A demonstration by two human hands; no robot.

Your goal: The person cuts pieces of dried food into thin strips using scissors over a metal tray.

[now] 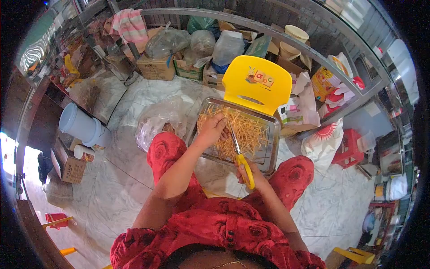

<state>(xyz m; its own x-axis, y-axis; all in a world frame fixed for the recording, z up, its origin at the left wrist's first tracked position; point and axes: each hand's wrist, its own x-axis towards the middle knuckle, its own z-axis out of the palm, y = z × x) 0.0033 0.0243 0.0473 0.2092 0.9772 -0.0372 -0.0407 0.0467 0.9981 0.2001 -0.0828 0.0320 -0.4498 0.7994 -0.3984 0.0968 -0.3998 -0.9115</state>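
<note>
My right hand is closed round the yellow handles of a pair of scissors. The blades point away from me, over a metal tray heaped with thin yellow-brown strips. My left hand is over the left part of the heap, close to the blade tips, its fingers pinched together. Something brownish shows at those fingertips, too small to make out. The tray's far edge meets a yellow chair with "abc" on its backrest. Beside the tray, on the left, lies a clear plastic bag with something brown in it.
Cardboard boxes and filled plastic bags line the back. Pale blue buckets are at the left. A white sack and a red plastic stool stand to the right. My red-clothed knees flank the tray.
</note>
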